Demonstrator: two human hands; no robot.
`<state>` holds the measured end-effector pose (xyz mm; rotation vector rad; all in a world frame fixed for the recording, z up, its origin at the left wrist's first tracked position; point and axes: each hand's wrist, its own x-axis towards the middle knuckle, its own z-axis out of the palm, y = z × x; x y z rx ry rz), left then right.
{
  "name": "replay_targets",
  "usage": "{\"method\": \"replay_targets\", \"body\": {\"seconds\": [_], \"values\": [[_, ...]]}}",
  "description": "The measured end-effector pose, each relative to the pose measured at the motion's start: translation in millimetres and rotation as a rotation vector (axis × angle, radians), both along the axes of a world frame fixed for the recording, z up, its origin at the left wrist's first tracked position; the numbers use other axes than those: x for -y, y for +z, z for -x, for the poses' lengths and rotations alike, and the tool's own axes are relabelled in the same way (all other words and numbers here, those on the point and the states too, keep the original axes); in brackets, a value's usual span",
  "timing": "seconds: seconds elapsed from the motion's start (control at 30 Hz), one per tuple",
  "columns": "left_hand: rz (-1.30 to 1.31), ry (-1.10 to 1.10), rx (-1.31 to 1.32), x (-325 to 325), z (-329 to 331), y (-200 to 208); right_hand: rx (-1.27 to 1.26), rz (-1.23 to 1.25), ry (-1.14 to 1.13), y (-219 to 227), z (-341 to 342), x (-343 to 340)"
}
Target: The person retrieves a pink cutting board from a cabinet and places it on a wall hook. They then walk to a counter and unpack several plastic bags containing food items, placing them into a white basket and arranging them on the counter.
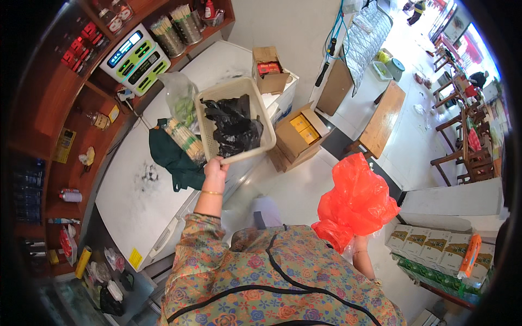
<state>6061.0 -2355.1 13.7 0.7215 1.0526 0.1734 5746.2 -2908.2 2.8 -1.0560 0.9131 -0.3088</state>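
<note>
My left hand [216, 168] grips the near rim of a cream plastic basket [265, 108], which is tilted over the white chest freezer. Crumpled black plastic bags [236, 127] lie inside the basket. Out to the right, my right hand [360, 245] is closed on a bunched red plastic bag [356, 198]; the bag covers most of its fingers. Just left of the basket are a bundle of wooden skewers [184, 136], a dark green cloth [166, 155] and a clear bag with green contents [182, 100].
The white freezer top [122, 187] carries these things. An open carton with yellow boxes [299, 136] stands on the floor beyond the basket, near a wooden bench [383, 119]. Stacked white cartons [429, 244] line the right side. Shelves [70, 125] curve along the left.
</note>
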Motion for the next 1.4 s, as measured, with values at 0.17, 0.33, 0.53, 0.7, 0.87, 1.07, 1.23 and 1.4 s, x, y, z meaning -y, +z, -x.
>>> {"method": "replay_targets", "body": {"seconds": [0.17, 0.33, 0.53, 0.7, 0.87, 1.07, 1.23, 1.4], "values": [[0.058, -0.003, 0.053, -6, -102, -15, 0.028, -0.014, -0.042, 0, -31, -2], [-0.281, -0.155, 0.085, -9, -143, 8, 0.056, -0.019, -0.093, 9, -89, -24], [-1.658, -0.318, 0.384, 44, -139, 96, 0.099, -0.038, -0.101, 9, -153, -59], [-1.25, -0.723, 0.712, 110, -204, 133, 0.101, -0.008, 0.017, 21, -196, -84], [-1.471, -1.029, 0.689, 153, -281, 108, -0.148, 0.163, 0.101, 39, -210, -87], [-1.778, -0.847, 0.475, 158, -328, 51, -0.588, 0.75, 0.424, -6, -207, -17], [-1.864, -0.885, 0.349, 174, -311, 91, -0.746, 0.71, 0.411, -32, -204, 16], [-1.857, -1.101, 0.494, 219, -291, 166, -0.576, 0.825, 0.23, -40, -189, 29]]}}
